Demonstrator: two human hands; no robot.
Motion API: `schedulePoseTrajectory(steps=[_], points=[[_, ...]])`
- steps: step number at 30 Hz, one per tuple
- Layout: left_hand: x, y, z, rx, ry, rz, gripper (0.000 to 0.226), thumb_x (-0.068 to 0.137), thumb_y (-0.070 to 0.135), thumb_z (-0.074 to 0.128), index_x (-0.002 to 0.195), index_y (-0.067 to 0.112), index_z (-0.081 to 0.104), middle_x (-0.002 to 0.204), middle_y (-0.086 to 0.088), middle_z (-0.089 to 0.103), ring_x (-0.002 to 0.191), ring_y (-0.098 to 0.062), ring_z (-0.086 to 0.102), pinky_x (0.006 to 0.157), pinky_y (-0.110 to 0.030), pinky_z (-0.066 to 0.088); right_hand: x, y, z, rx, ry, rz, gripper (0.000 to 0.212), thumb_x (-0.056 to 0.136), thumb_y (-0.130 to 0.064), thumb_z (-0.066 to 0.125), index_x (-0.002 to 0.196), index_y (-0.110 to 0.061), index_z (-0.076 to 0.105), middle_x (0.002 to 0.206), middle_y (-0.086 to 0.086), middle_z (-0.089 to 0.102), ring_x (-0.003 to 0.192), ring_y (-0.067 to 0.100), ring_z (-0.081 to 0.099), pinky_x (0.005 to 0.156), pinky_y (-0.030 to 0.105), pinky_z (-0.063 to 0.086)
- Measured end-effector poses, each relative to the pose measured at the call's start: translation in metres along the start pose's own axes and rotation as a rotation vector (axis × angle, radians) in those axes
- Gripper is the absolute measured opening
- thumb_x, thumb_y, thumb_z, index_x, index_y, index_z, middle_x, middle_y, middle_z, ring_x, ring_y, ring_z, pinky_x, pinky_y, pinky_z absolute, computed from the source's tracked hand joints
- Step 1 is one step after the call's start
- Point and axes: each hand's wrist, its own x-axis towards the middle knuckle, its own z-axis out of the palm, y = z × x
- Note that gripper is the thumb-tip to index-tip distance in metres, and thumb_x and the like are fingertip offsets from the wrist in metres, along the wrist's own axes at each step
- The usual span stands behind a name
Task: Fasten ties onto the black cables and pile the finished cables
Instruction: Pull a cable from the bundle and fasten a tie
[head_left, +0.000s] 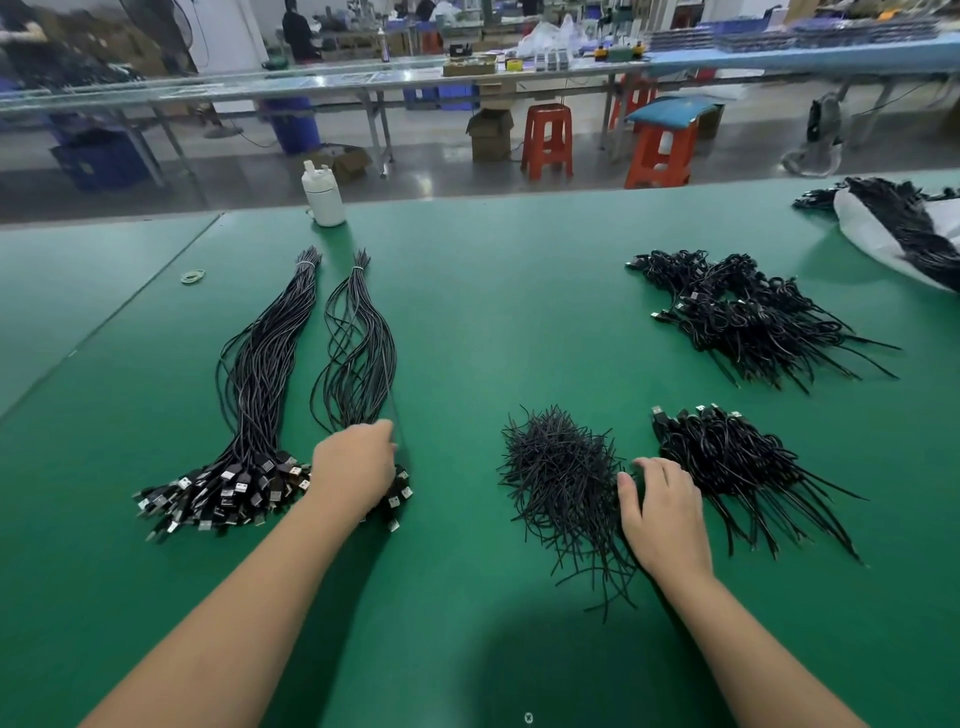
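Reaching out over the green tabletop (467, 322), the person has both bare forearms stretched forward. The left hand (355, 470) lies on the near end of the smaller of two long bundles of black cables (358, 343), just where the plugs bunch up; its fingers curl down over the wires, but the back of the hand hides them, so I cannot tell whether they pinch a cable or only rest there. To its left lies the thicker bundle (254, 384), its silver plugs fanned out toward the near edge and its far end bound with a pale band.

The right hand (662, 512) sits flat and loosely spread at the right edge of the heap of black ties (561, 483), thumb touching the strands and fingertips close against the near pile of finished cables (737, 462). Whether a tie is caught under the palm is not visible.

Farther off on the right lies a second finished pile (748, 312). At the far right a white bag (878, 239) with more cables is cut off by the edge. A white bottle (323, 195) stands at the far edge.
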Motion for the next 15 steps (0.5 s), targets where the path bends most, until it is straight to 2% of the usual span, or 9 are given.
schedulePoseTrajectory(steps=[3,5,7,10,12,14,15], points=[[-0.015,0.031,-0.007,0.086,-0.147,0.253,0.017,0.1,0.03,0.047,0.101,0.02,0.06,0.096,0.0,0.067,0.088,-0.023,0.065,0.073,-0.033,0.051,-0.001,0.0,0.0,0.023,0.0,0.007,0.039,0.101,-0.04,0.042,0.123,-0.013,0.057,0.123,0.002,0.057,0.115,0.017,0.05,0.101,0.037,0.041],[-0.027,0.051,-0.012,0.006,-0.289,0.383,0.019,0.098,0.031,0.051,0.106,0.023,0.066,0.103,0.001,0.07,0.094,-0.021,0.065,0.082,-0.033,0.053,-0.001,0.001,-0.001,0.066,0.005,0.007,0.037,0.1,-0.038,0.044,0.124,-0.012,0.056,0.124,0.002,0.056,0.116,0.016,0.049,0.101,0.036,0.04],[-0.038,0.067,-0.018,-0.107,-0.436,0.481,0.018,0.096,0.035,0.057,0.104,0.025,0.07,0.1,0.004,0.071,0.091,-0.017,0.065,0.085,-0.031,0.053,0.0,0.001,-0.006,0.168,0.028,0.026,0.034,0.1,-0.032,0.046,0.126,-0.012,0.056,0.128,0.002,0.055,0.12,0.014,0.046,0.1,0.03,0.037],[-0.048,0.082,-0.03,-0.306,-0.62,0.562,0.015,0.091,0.037,0.068,0.093,0.023,0.073,0.083,0.012,0.068,0.073,-0.004,0.06,0.069,-0.018,0.046,0.0,-0.007,-0.017,0.302,0.073,0.038,0.03,0.101,-0.019,0.048,0.129,-0.015,0.058,0.134,-0.001,0.055,0.128,0.011,0.044,0.105,0.027,0.031],[-0.049,0.085,-0.042,-0.424,-0.635,0.583,0.014,0.087,0.037,0.073,0.088,0.023,0.074,0.079,0.011,0.069,0.067,0.0,0.058,0.063,-0.014,0.044,0.001,-0.023,-0.028,0.428,0.028,0.044,0.031,0.101,-0.014,0.048,0.129,-0.023,0.059,0.134,-0.006,0.057,0.124,0.007,0.049,0.107,0.028,0.033],[-0.047,0.087,-0.056,-0.502,-0.591,0.598,0.012,0.083,0.038,0.076,0.085,0.026,0.074,0.072,0.012,0.066,0.06,0.003,0.053,0.058,-0.012,0.042,0.005,-0.051,-0.042,0.657,-0.143,0.045,0.038,0.101,-0.009,0.047,0.123,-0.036,0.061,0.133,-0.017,0.059,0.113,-0.004,0.055,0.105,0.026,0.038],[-0.046,0.087,-0.062,-0.536,-0.564,0.598,0.012,0.082,0.039,0.077,0.084,0.028,0.073,0.07,0.012,0.064,0.057,0.003,0.051,0.056,-0.012,0.042,0.006,-0.065,-0.049,0.772,-0.258,0.009,0.045,0.099,-0.003,0.046,0.12,-0.039,0.063,0.132,-0.023,0.06,0.115,-0.009,0.054,0.108,0.024,0.037]])
